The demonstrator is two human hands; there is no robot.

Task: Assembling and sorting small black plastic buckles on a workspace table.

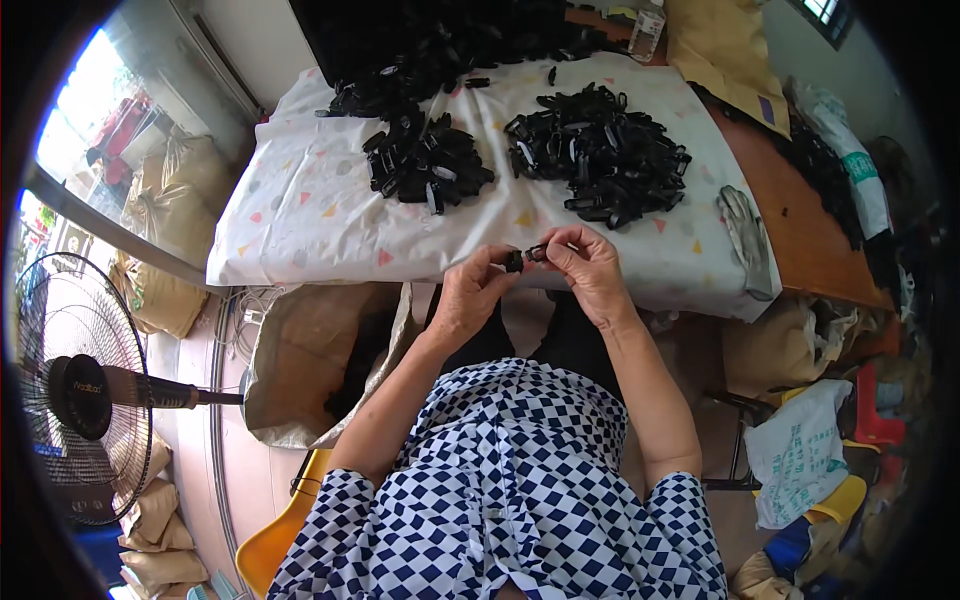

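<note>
Just in front of the table's near edge, my left hand (468, 292) pinches a small black plastic piece (514, 262) between thumb and fingers. Facing it, my right hand (588, 275) grips another small black piece (537, 253). The two pieces meet or nearly meet; whether they touch is too small to tell. Beyond my hands, a right pile (600, 160) and a left pile (428, 160) of similar black, elongated plastic pieces lie on the patterned white tablecloth (310, 225). A larger heap (470, 45) of black pieces covers the far side.
A grey glove (742, 240) lies at the table's right edge. Below the left side stands an open woven sack (290, 370). A standing fan (85, 390) is at far left, and a yellow chair (270, 530) at lower left. A plastic bag (800, 450) hangs at right.
</note>
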